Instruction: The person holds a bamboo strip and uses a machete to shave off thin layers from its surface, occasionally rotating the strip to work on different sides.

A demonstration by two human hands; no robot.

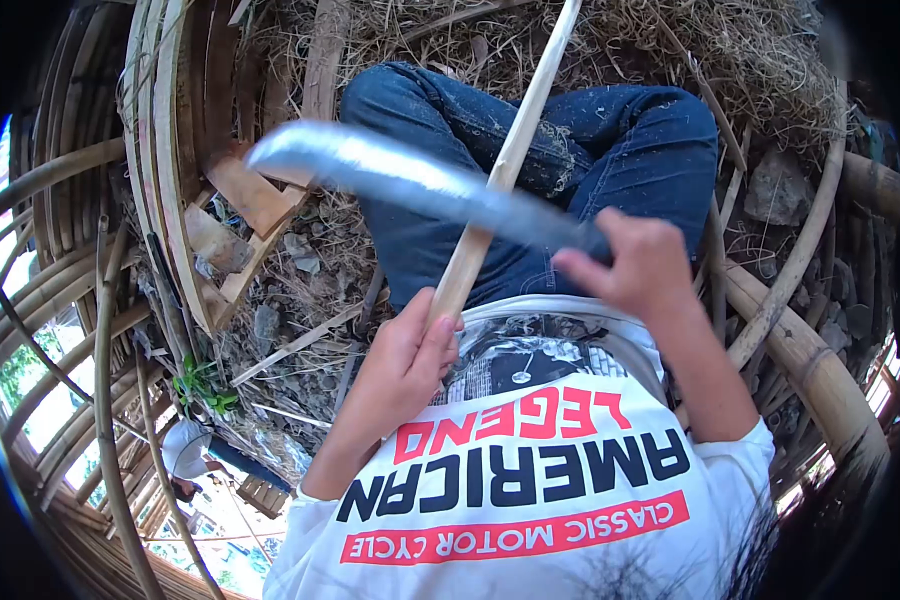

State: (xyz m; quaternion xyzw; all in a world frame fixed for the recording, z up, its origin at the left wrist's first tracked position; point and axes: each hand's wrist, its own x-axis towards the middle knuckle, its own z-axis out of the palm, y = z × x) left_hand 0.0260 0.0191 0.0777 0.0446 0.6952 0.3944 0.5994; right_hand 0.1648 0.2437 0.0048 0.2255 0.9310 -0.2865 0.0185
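Note:
My left hand (405, 355) is wrapped round the lower end of a pale wooden stick (532, 105), which slants up and away over my lap. In my right hand (638, 268) is the dark handle of a machete, fingers closed round it. The broad machete blade (370, 172), smeared by motion, points to the left and crosses over the stick in this view, a little beyond my left hand. Under both lie my crossed legs in blue jeans (410, 130), dusted with pale shavings.
Curved bamboo strips (165, 150) and wooden blocks (253, 200) stand at the left. A thick bamboo pole (805, 355) runs along the right, near a grey stone (778, 188). Dry straw (760, 60) covers the ground ahead. Another person (185, 450) is farther off at lower left.

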